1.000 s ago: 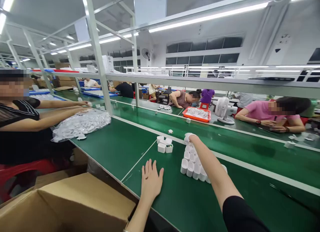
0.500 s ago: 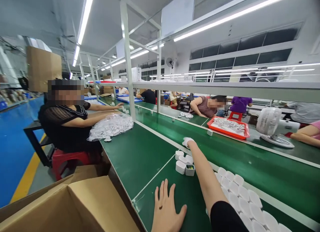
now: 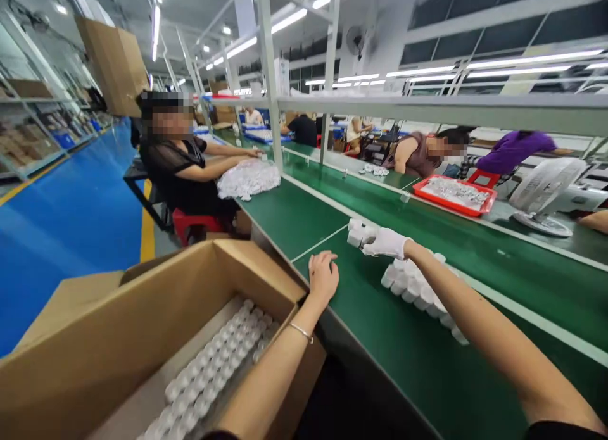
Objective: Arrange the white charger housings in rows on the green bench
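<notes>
My right hand, in a white glove, is on the green bench with its fingers closed against a small cluster of rounded white plastic housings. Motion blur hides how many of them it grips. My bare left hand rests at the bench's near edge, with nothing in it and its fingers loosely bent and apart. Under my right forearm lies a block of white housings in rows. An open cardboard box sits below my left arm, with rows of similar white housings inside.
A co-worker in black sits on the left behind a heap of small white parts. Across the bench are a red tray of parts and a white fan. A metal post and shelf stand over the bench.
My view has turned left and down, bringing the box's contents into sight. My right hand has come back from beyond the cluster onto its housings. My left hand has moved to the bench edge.
</notes>
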Available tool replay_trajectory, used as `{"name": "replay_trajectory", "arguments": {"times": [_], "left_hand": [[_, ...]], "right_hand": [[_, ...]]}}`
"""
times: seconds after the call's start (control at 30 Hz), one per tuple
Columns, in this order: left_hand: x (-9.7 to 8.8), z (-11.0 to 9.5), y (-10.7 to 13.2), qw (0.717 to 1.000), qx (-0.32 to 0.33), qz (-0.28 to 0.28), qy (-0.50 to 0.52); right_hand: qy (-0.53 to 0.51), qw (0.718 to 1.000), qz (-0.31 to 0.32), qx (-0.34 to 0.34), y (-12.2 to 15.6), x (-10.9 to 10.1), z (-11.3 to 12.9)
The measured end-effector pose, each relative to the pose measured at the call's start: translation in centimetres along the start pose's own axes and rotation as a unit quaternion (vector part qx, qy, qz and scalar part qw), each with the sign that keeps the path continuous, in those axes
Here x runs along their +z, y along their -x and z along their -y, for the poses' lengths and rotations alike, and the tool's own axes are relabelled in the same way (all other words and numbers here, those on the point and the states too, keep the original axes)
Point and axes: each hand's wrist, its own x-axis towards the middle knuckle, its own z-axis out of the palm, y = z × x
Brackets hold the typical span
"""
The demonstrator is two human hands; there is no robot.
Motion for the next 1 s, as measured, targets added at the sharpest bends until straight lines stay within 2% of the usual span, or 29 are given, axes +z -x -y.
{"name": "replay_trajectory", "arguments": {"times": [0.1,0.2,0.3,0.37,0.43,0.57,0.7,0.83,1.0], "left_hand": [[-3.6,0.9,5.5,0.992,-0.094,-0.052,-0.065],[-6.7,2.1,13.6,0.963,-0.168,-0.053,-0.206],[-8.2,3.6,20.7,0.943,-0.163,-0.007,-0.29],[-8.5,5.1,23.4,0.944,-0.131,0.001,-0.303],[-8.6,6.8,24.2,0.951,-0.094,0.008,-0.294],[-9.0,10.0,22.4,0.96,-0.023,0.012,-0.278],[-10.1,12.6,20.4,0.958,0.022,0.019,-0.286],[-11.5,15.6,20.1,0.956,0.038,0.015,-0.291],[-13.8,20.9,21.2,0.952,0.059,-0.013,-0.302]], "right_hand": [[0.063,0.996,0.011,-0.062,5.4,4.7,2.2],[0.101,0.99,-0.044,-0.086,9.3,7.4,4.1],[0.127,0.976,-0.134,-0.117,11.5,8.6,5.8],[0.139,0.964,-0.173,-0.148,12.9,9.2,6.7],[0.147,0.957,-0.17,-0.184,14.6,10.0,7.3],[0.213,0.935,-0.121,-0.257,19.2,12.1,7.3],[0.307,0.918,-0.115,-0.223,22.9,14.0,5.0],[0.345,0.911,-0.099,-0.201,23.8,14.8,2.8],[0.368,0.904,-0.097,-0.196,23.4,15.0,2.3]]}}
